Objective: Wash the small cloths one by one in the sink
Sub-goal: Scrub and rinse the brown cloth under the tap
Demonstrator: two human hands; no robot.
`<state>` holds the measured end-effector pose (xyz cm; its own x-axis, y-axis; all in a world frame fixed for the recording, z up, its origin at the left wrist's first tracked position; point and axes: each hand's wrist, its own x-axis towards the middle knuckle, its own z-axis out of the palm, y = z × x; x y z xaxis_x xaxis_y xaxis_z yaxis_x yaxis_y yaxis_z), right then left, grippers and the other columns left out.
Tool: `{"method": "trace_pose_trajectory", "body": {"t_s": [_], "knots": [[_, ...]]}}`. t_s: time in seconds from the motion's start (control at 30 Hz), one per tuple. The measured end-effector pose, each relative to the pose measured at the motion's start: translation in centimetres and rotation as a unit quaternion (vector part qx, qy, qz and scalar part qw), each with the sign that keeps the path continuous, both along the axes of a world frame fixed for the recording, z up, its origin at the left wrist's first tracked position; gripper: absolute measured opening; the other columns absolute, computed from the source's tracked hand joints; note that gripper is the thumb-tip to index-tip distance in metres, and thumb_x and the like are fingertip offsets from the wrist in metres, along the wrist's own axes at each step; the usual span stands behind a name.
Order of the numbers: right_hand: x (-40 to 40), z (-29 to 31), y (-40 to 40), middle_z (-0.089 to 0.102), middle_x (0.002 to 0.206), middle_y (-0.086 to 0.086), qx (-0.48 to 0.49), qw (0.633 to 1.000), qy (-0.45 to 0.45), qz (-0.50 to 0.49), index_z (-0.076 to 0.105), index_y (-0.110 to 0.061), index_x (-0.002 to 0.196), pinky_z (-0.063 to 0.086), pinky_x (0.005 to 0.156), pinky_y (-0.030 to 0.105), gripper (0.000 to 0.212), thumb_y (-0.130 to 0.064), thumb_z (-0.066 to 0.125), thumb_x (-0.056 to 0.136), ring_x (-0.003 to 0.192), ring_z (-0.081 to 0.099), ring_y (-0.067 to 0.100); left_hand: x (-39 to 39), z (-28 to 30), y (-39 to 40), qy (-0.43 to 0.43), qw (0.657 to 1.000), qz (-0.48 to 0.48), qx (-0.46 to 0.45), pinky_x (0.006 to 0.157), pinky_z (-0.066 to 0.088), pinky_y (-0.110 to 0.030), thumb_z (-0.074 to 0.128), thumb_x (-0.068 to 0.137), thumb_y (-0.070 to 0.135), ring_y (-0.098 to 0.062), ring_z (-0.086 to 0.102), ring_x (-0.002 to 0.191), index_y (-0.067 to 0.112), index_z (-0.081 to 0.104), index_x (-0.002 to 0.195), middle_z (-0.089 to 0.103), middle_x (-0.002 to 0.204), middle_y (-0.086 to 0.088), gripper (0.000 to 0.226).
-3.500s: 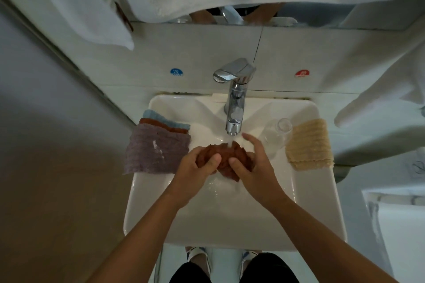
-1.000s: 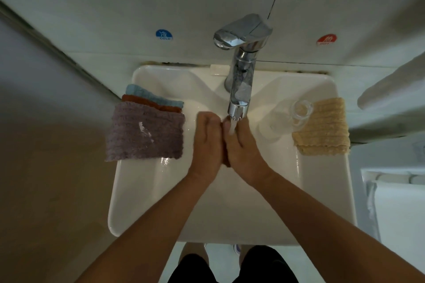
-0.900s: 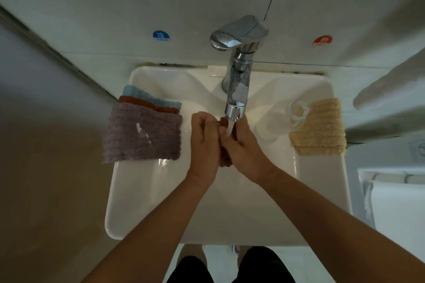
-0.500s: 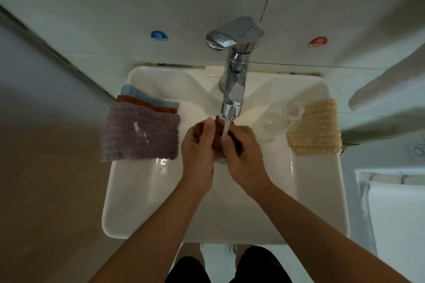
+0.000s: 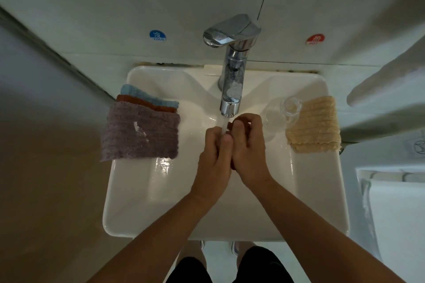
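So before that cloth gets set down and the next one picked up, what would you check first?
1. Water running from the faucet: ok.
2. Both hands, left hand and right hand, holding the brown cloth: ok.
3. Cloth rinsed clean: cannot tell, mostly hidden.
4. Unwashed stack, purple cloth on top, within reach: ok.
5. Room beside the beige cloth: not ok, the glass crowds it.

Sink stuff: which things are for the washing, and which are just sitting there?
For the washing: brown cloth squeezed in left hand and right hand; tap; sink; cloth stack; yellow cloth.

Just sitting: glass; cold sticker; hot sticker.
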<state>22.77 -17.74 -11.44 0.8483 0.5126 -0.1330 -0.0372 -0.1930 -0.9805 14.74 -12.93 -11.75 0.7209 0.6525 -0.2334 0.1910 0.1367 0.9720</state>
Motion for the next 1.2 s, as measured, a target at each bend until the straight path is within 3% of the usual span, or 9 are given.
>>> {"method": "trace_pose_trajectory", "body": {"t_s": [0.17, 0.3, 0.47, 0.57, 0.7, 0.83, 0.93, 1.07, 1.2], "knots": [[-2.0, 0.4, 0.6, 0.055, 0.065, -0.019, -0.062, 0.992, -0.069, 0.09, 0.043, -0.036, 0.08, 0.043, 0.059, 0.023, 0.022, -0.035, 0.048, 0.102, 0.058, 0.052, 0.004, 2.3, -0.1, 2.5, 0.016, 0.979, 0.187, -0.076, 0.056, 0.048, -0.022, 0.046, 0.1, 0.007, -0.004, 0.057, 0.059, 0.01, 0.048, 0.086, 0.056, 0.063, 0.013, 0.015], [0.0, 0.4, 1.4, 0.059, 0.074, -0.01, -0.1, 0.993, -0.047, 0.047, 0.044, -0.02, 0.087, 0.044, 0.062, 0.035, 0.023, -0.038, 0.035, 0.099, 0.065, 0.056, 0.008, 1.4, -0.2, 0.6, 0.054, 0.983, 0.095, -0.145, 0.055, 0.054, -0.033, 0.049, 0.103, 0.027, -0.016, 0.067, 0.07, 0.015, 0.054, 0.09, 0.066, 0.081, -0.01, 0.018], [-0.9, 0.2, 0.8, 0.055, 0.069, -0.004, -0.1, 0.986, -0.036, 0.128, 0.041, -0.021, 0.094, 0.047, 0.055, 0.036, 0.019, -0.031, 0.035, 0.109, 0.054, 0.054, 0.007, 2.2, -0.9, 3.0, 0.111, 0.985, 0.119, 0.055, 0.054, 0.04, -0.016, 0.049, 0.102, 0.011, 0.0, 0.05, 0.061, 0.014, 0.042, 0.074, 0.053, 0.068, 0.014, 0.028], [1.6, 0.6, 1.7, 0.052, 0.071, -0.007, -0.1, 0.992, 0.018, 0.069, 0.041, -0.017, 0.09, 0.042, 0.062, 0.034, 0.02, -0.023, 0.035, 0.108, 0.057, 0.048, 0.002, 1.8, -1.2, 1.2, 0.091, 0.985, 0.023, 0.144, 0.057, 0.051, -0.031, 0.047, 0.105, 0.029, -0.011, 0.06, 0.07, 0.019, 0.051, 0.093, 0.061, 0.078, 0.007, 0.016], [0.1, 0.8, 0.8, 0.055, 0.069, -0.008, -0.114, 0.978, 0.024, 0.172, 0.042, -0.012, 0.099, 0.045, 0.054, 0.032, 0.026, -0.033, 0.031, 0.11, 0.057, 0.051, 0.009, 2.2, -1.2, 3.7, 0.138, 0.97, 0.024, 0.197, 0.071, 0.038, -0.028, 0.063, 0.094, -0.003, -0.024, 0.051, 0.082, -0.005, 0.057, 0.095, 0.056, 0.099, -0.019, 0.006], [2.0, 0.9, 1.9, 0.054, 0.074, 0.002, -0.143, 0.979, 0.036, 0.138, 0.043, -0.015, 0.093, 0.04, 0.052, 0.025, 0.025, -0.031, 0.033, 0.11, 0.054, 0.05, 0.009, 1.4, -0.7, 0.9, 0.088, 0.987, 0.082, 0.106, 0.062, 0.049, -0.032, 0.039, 0.109, 0.025, -0.006, 0.057, 0.069, 0.014, 0.048, 0.096, 0.057, 0.077, 0.01, 0.019], [0.9, 0.8, 1.2, 0.053, 0.074, -0.001, -0.098, 0.989, 0.022, 0.106, 0.042, -0.019, 0.096, 0.044, 0.055, 0.028, 0.018, -0.028, 0.033, 0.11, 0.059, 0.051, 0.011, 1.7, -0.8, 1.5, 0.117, 0.975, 0.039, 0.186, 0.07, 0.035, -0.029, 0.041, 0.105, 0.014, -0.02, 0.052, 0.081, 0.005, 0.051, 0.097, 0.051, 0.091, -0.005, 0.015], [-0.6, 0.6, 0.2, 0.048, 0.069, 0.008, -0.074, 0.975, -0.056, 0.2, 0.04, -0.009, 0.099, 0.039, 0.052, 0.038, 0.015, -0.017, 0.033, 0.111, 0.055, 0.043, 0.011, 1.9, 0.1, 3.5, 0.078, 0.963, 0.088, 0.241, 0.068, 0.037, -0.025, 0.04, 0.098, 0.024, -0.008, 0.047, 0.075, 0.006, 0.05, 0.094, 0.05, 0.092, -0.007, 0.021], [0.9, 1.2, 1.1, 0.049, 0.069, -0.006, -0.018, 0.995, 0.01, 0.097, 0.041, -0.016, 0.095, 0.042, 0.047, 0.031, 0.013, -0.017, 0.038, 0.107, 0.055, 0.044, 0.007, 0.8, 0.3, 1.3, -0.006, 0.993, 0.036, 0.113, 0.053, 0.045, -0.03, 0.039, 0.1, 0.039, -0.004, 0.05, 0.057, 0.024, 0.041, 0.09, 0.055, 0.069, 0.009, 0.018]]}}
